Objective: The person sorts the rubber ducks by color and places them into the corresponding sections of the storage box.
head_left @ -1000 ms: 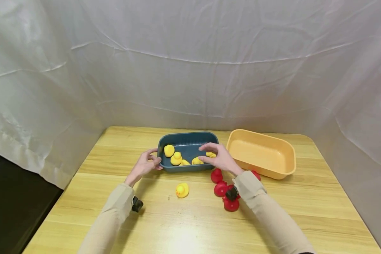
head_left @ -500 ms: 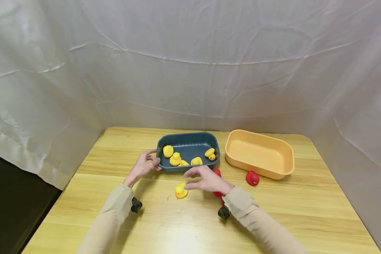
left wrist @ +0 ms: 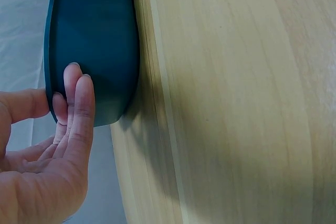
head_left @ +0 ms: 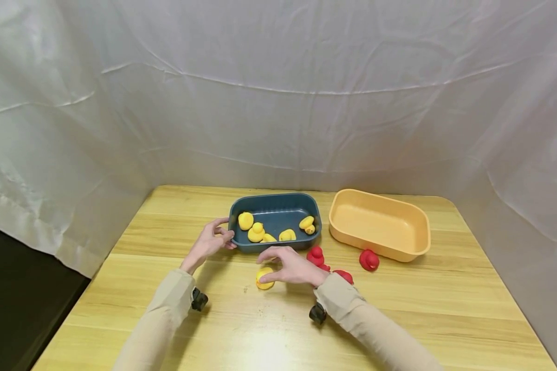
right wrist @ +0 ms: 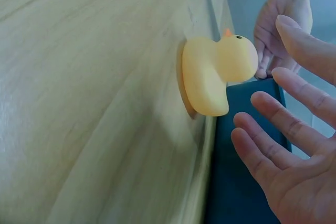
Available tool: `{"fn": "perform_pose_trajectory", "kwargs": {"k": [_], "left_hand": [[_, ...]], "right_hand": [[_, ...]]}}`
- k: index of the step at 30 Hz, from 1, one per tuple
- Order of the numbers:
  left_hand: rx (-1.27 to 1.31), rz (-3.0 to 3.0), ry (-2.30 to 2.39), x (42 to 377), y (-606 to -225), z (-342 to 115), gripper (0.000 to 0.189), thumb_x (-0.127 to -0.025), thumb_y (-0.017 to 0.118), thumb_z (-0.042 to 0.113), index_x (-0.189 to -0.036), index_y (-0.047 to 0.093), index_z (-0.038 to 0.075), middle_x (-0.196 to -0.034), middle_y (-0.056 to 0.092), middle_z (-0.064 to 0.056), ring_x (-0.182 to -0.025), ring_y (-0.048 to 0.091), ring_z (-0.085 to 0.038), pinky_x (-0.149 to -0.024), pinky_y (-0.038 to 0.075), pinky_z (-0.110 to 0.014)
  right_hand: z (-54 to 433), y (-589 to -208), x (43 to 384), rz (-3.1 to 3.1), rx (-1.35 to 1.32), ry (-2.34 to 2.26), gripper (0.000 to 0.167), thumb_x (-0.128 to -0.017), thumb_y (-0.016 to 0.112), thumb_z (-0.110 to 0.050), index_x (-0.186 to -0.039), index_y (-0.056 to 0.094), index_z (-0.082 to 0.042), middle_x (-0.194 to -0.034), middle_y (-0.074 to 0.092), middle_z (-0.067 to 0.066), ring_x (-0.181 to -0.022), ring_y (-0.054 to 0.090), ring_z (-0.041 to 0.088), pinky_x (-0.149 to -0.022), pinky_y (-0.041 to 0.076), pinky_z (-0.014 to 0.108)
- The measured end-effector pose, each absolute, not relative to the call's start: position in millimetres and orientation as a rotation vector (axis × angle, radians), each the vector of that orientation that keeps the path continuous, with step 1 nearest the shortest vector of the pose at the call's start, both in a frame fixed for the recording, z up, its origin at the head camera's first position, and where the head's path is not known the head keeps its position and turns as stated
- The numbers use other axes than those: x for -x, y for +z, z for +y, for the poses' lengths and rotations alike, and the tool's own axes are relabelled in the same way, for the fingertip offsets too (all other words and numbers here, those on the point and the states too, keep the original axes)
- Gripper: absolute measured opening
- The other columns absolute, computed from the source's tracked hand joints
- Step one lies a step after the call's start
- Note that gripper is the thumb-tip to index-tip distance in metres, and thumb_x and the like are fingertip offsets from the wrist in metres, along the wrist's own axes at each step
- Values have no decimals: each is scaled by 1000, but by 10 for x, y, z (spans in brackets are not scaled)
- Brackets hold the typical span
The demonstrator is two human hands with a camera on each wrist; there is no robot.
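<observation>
My left hand (head_left: 211, 239) holds the left end of a dark blue plastic bin (head_left: 278, 246). In the left wrist view, its fingers (left wrist: 81, 114) lie against the bin's outer wall, with another digit at the rim. Several yellow rubber ducks (head_left: 256, 233) lie inside the bin. My right hand (head_left: 290, 265) hovers in front of it, over a single yellow rubber duck (right wrist: 207, 74) standing upright on the table. From the right wrist, the fingers are spread and apart, with nothing between them; the thumb partly covers the duck in the head view.
Several red rubber ducks (head_left: 369, 260) sit on the table right of my right hand, some partly hidden by the hand and sleeve. An orange-yellow bin (head_left: 380, 246) stands right of the blue one. Grey cloth (head_left: 278, 103) hangs behind the wooden table (head_left: 445, 309).
My right hand has moved from above the blue bin's right end toward me and left, to the yellow rubber duck on the table. My left hand stays at the bin.
</observation>
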State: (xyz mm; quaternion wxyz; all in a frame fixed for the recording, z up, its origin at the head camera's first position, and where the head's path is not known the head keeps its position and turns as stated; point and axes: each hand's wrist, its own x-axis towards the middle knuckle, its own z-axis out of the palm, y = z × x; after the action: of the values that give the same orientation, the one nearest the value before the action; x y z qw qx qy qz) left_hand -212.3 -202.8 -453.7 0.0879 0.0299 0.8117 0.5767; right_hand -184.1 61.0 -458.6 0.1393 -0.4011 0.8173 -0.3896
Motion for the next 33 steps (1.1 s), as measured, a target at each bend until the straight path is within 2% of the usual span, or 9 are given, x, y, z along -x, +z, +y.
{"fn": "perform_pose_trajectory", "kwargs": {"k": [6, 15, 27, 33], "left_hand": [[-76, 2407, 1721, 2125, -4540, -2028, 58, -100, 56, 3, -151, 31, -10, -87, 65, -12, -70, 71, -12, -82, 64, -46], [-79, 2412, 1711, 2126, -4541, -2027, 58, -100, 55, 4, -152, 32, -9, -88, 64, -12, -71, 72, -15, -81, 64, -45], [-87, 2407, 1725, 2138, -4551, -2026, 59, -99, 54, 1, -151, 30, -12, -89, 65, -14, -73, 73, -20, -83, 63, -50], [-89, 2409, 1727, 2138, -4559, -2029, 59, -100, 54, 1, -151, 30, -12, -88, 66, -15, -71, 73, -17, -82, 64, -49]], "right_hand": [[572, -4623, 1859, 2355, 1200, -1107, 40, -88, 79, -24, -120, 69, -2, -122, 70, 9, -117, 65, 24, -106, 54, 39], [577, -4663, 1873, 2361, 1229, -1104, 26, -90, 76, -16, -112, 71, -2, -117, 71, 9, -114, 65, 23, -105, 55, 38], [567, -4675, 1883, 2354, 1190, -1097, 24, -90, 76, -14, -111, 72, -2, -116, 71, 9, -114, 65, 22, -105, 55, 37], [577, -4675, 1882, 2353, 1183, -1083, 24, -91, 75, -15, -112, 73, -4, -116, 71, 8, -113, 65, 22, -103, 56, 37]]}}
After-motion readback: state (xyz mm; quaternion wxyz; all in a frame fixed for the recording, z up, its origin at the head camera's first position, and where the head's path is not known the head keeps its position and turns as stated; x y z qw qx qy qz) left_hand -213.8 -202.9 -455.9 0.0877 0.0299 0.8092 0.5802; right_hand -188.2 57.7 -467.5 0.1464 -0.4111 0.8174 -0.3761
